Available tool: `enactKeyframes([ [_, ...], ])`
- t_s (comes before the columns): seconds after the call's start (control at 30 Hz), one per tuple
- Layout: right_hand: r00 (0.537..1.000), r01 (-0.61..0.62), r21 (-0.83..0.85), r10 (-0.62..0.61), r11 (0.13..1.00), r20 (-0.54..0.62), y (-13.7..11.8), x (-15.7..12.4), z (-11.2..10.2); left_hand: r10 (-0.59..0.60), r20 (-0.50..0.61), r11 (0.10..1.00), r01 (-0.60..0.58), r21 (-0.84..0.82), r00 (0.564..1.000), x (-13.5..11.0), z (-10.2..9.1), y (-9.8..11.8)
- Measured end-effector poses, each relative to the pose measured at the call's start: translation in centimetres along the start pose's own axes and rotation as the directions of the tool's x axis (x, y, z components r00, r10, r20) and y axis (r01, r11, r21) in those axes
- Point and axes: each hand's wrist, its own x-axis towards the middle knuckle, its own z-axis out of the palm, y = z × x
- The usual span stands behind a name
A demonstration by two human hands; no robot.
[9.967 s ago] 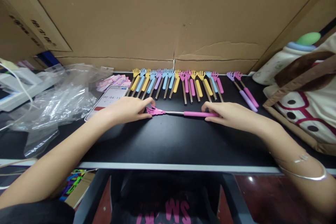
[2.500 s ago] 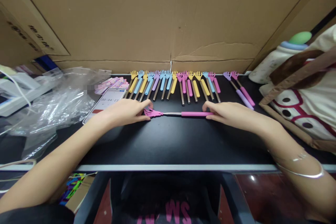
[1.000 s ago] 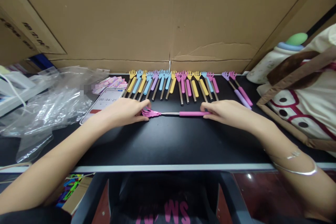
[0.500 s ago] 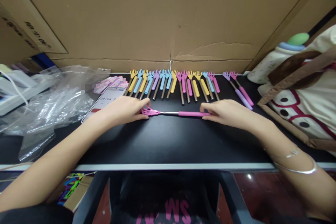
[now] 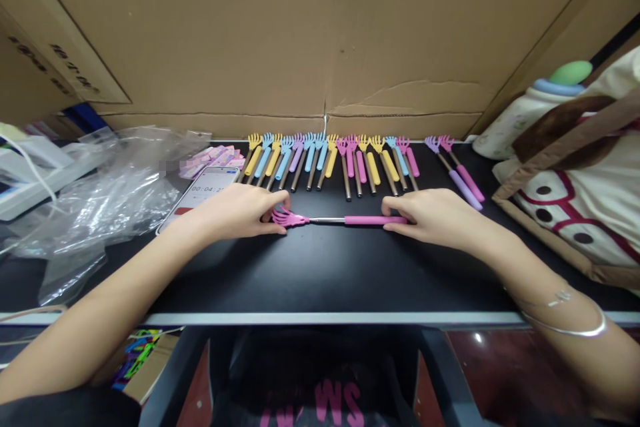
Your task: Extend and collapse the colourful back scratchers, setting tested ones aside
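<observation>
Shifted slightly rightward and toward the front of the table (image 5: pixel 320 273), one pink back scratcher (image 5: pixel 333 221) sits crosswise, left hand (image 5: pixel 245 210) pinching its claw, right hand (image 5: pixel 435 217) its handle. Steadying seems the step; lifting would call for both pinches together, clear of the scratcher row (image 5: pixel 331 161) beyond.

The left hand (image 5: pixel 245 211) holds the pink scratcher (image 5: pixel 349 220) at its nine-o'clock end, the right hand (image 5: pixel 435 219) at three. More scratchers (image 5: pixel 373 170) lie towards twelve on the table (image 5: pixel 325 273).
</observation>
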Motion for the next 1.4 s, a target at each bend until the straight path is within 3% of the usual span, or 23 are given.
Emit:
enactKeyframes([
  [0.5, 0.988, 0.153, 0.299, -0.144, 0.942, -0.052, -2.4, 1.0, 0.2, 0.117, -0.029, 0.992, -0.118, -0.047, 0.993, 0.6, 0.4, 1.5],
  [0.77, 0.982, 0.179, 0.287, -0.155, 0.941, -0.103, -2.5, 1.2, 0.7, 0.112, -0.107, 0.993, -0.114, -0.019, 0.988, 0.9, 0.8, 1.5],
  [1.03, 0.979, 0.164, 0.287, -0.118, 0.944, -0.169, -2.7, 1.2, 0.4, 0.107, -0.106, 0.994, -0.109, -0.017, 0.989, 0.8, 0.7, 1.3],
  [1.17, 0.969, 0.174, 0.451, -0.070, 0.875, -0.237, -2.3, 1.2, 0.3, 0.099, -0.102, 0.995, -0.100, -0.003, 0.990, 0.9, 0.9, 1.0],
  [1.4, 0.957, 0.181, 0.750, 0.063, 0.636, -0.284, -2.0, 1.4, -0.5, 0.138, -0.112, 0.987, -0.146, -0.061, 0.984, 1.0, 0.9, 1.1],
])
